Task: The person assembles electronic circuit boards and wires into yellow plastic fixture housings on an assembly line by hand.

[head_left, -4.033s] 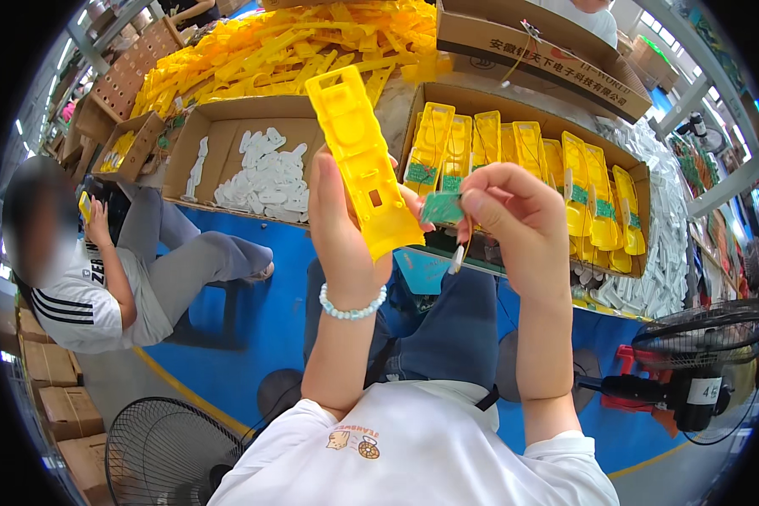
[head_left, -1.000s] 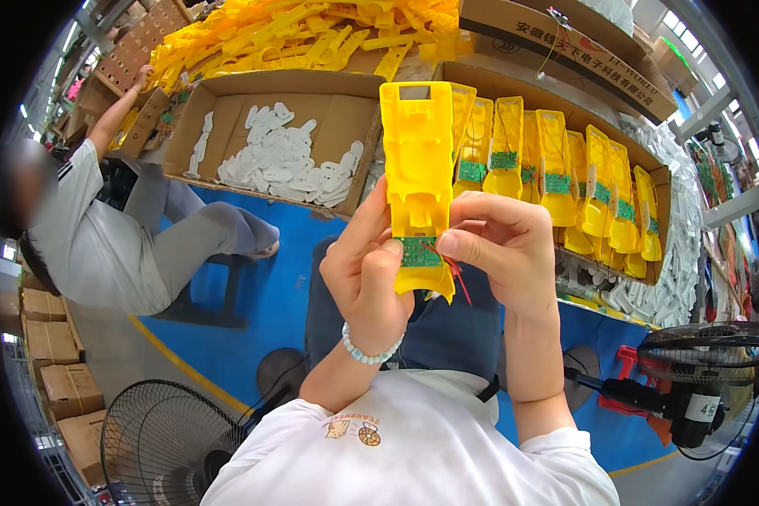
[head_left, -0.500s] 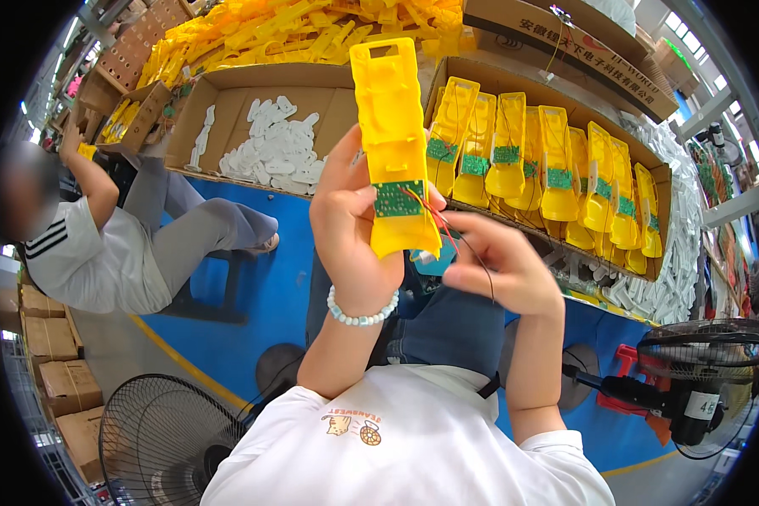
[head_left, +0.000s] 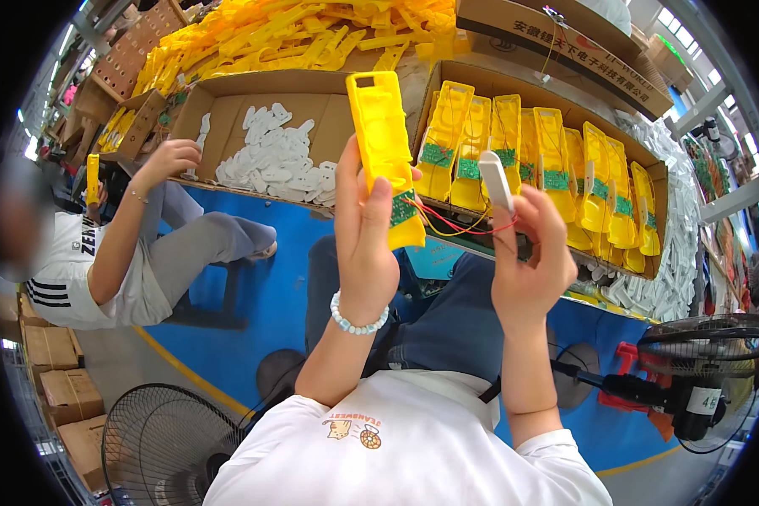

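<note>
My left hand is closed around the lower part of a long yellow plastic housing, its thumb lying over the front. Near the housing's lower end sits a green circuit board, partly covered by the thumb. Thin red, yellow and dark wires run from the board across to my right hand. Between the fingers of that hand a slim white plastic piece stands nearly upright, apart from the housing. The wires pass by its lower end; whether they join it is hidden by my fingers.
A carton at right holds several yellow housings with boards. White parts lie in a shallow carton at left; yellow parts pile up behind. A co-worker sits at left. Fans stand low on both sides.
The yellow housing has come down slightly and tilted. My right hand has moved from the wires beside it to the right and now holds up the white piece. The co-worker's hand has reached the left carton.
</note>
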### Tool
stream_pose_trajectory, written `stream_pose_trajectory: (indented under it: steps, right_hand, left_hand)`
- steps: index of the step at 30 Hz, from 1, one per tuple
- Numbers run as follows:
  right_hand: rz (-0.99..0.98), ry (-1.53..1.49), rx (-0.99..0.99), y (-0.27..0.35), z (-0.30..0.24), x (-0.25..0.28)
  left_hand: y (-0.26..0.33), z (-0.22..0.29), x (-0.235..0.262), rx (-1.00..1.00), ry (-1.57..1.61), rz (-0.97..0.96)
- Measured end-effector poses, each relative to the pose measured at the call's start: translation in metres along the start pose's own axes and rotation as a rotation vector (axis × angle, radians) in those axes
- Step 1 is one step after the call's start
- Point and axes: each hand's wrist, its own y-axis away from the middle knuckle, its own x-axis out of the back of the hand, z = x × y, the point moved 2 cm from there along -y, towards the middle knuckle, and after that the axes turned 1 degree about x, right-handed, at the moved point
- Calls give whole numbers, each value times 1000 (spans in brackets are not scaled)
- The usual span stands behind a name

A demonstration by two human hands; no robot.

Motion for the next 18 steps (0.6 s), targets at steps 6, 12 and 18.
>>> stream_pose_trajectory:
  steps: [6,12,18]
  right_hand:
    - [31,-15,386,-36,-13,1]
    - [-112,148,644,-54,-21,9]
    - [-209,88,738,-58,-17,0]
  left_hand:
    - [24,6,-4,120,-22,-108]
    - [41,13,-1,33,-322,-226]
    - [49,17,0,222,-224,-326]
